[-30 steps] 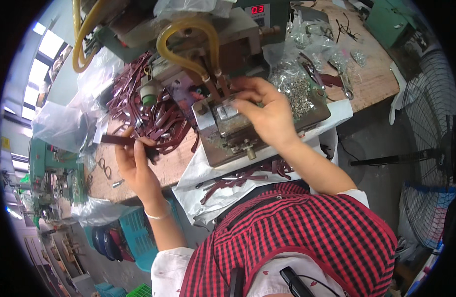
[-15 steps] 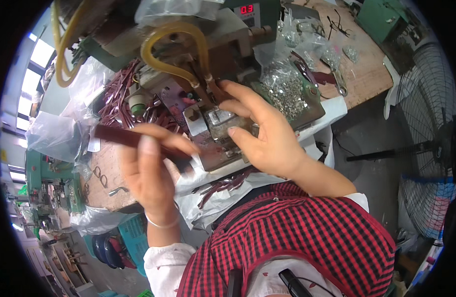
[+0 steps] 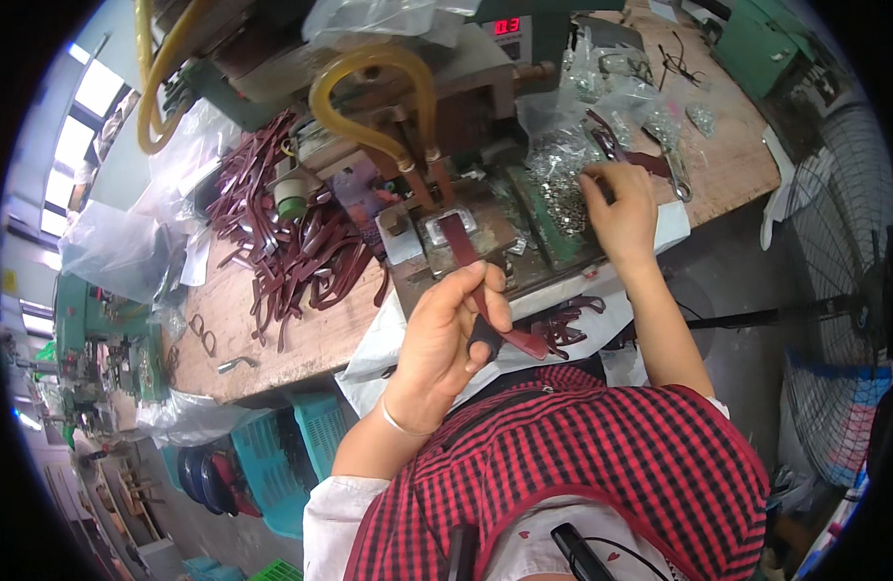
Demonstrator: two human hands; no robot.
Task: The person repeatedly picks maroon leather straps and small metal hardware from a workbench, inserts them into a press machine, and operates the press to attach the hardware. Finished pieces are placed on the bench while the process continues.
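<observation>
Risk as I judge it: my left hand point(image 3: 451, 334), fingers clamped on the dark red strap point(image 3: 471, 266) lying in the press fixture point(image 3: 445, 230), could skew it while my right hand point(image 3: 621, 208), fingers curled together, digs in the metal buckles point(image 3: 563, 179).

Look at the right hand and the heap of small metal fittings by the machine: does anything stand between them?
Nothing visible does. The right hand already rests its fingers on the metal fittings in their clear bag. The left hand separately holds a dark red strap at the machine fixture.
</observation>
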